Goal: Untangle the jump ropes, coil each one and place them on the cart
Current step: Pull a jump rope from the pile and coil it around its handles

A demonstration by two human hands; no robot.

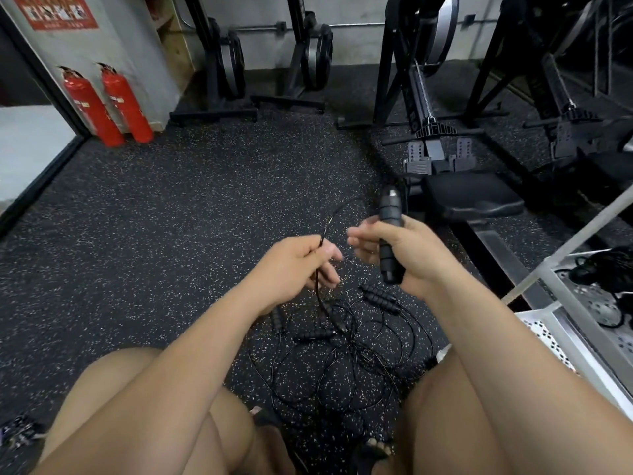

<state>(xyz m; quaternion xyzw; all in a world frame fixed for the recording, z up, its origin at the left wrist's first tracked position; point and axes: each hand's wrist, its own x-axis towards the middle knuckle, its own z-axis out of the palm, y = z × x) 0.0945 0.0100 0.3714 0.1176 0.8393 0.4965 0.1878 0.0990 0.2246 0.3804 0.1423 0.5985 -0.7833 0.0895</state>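
Bare arms and legs, dark open-toed footwear.

The left hand [294, 265] and right hand [404, 248] are bare, as are both forearms down to the lower edge of the frame. Bare knees fill the bottom of the picture, the left knee [113, 389] at lower left and the right knee [445, 406] at lower right. At bottom centre a foot [376, 445] shows bare toes under a dark strap, seemingly a sandal.
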